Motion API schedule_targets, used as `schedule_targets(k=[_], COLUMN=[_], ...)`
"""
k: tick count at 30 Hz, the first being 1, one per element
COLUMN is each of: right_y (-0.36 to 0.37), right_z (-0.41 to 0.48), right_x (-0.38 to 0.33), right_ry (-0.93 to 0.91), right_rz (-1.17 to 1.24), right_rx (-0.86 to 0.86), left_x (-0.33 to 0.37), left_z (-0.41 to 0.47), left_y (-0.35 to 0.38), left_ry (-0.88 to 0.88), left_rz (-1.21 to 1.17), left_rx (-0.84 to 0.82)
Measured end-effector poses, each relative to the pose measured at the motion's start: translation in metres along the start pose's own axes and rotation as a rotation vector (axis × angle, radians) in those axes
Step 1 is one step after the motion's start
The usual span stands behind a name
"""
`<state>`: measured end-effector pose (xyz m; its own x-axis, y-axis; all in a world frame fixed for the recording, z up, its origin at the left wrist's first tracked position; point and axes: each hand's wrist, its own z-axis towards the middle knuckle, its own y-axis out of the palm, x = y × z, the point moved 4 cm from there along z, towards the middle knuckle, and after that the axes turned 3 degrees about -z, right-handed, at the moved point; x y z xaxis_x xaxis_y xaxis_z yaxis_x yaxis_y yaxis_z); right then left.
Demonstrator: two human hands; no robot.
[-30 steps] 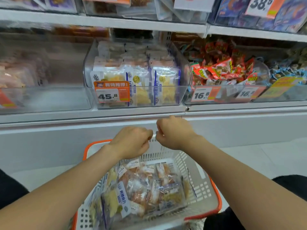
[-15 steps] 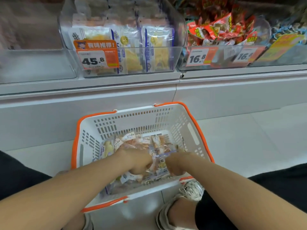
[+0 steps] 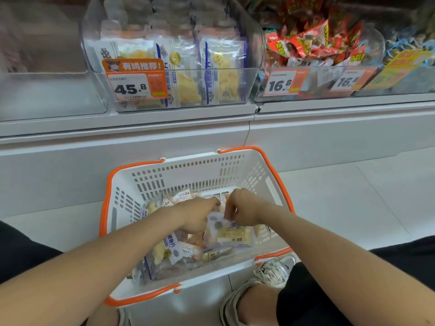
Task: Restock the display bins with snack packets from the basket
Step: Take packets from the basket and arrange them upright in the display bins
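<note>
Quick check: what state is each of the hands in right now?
Left hand: down in the basket, fingers hidden, cannot tell.
Right hand: closed, pinching a snack packet.

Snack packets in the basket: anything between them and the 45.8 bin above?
Nothing visible does. The left hand and right hand are among the packets inside the basket; the clear 45.8 bin sits above it, apparently open-topped.

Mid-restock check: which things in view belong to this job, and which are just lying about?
Job: white-and-orange basket, snack packets in it, left hand, right hand pinching one, clear bin tagged 45.8.
Just there: red packets in the 16.8 bin, blue-wrapped items, sneaker.
</note>
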<state>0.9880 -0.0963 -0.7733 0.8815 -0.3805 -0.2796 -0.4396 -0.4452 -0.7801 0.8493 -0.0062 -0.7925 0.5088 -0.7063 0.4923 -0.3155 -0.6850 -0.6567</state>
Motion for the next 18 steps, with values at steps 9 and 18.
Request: schedule_targets(k=[9, 18], right_y=[-0.062, -0.077], right_z=[-0.014, -0.020], right_x=[-0.013, -0.003], right_ry=[-0.020, 0.308], right_rz=[0.676, 1.308], right_rx=[0.472, 0.347], left_x=[-0.014, 0.007], left_z=[-0.019, -0.047], left_y=[-0.066, -0.124], left_ry=[-0.046, 0.206], left_rz=[-0.890, -0.997], left_rx=[0.511, 0.635])
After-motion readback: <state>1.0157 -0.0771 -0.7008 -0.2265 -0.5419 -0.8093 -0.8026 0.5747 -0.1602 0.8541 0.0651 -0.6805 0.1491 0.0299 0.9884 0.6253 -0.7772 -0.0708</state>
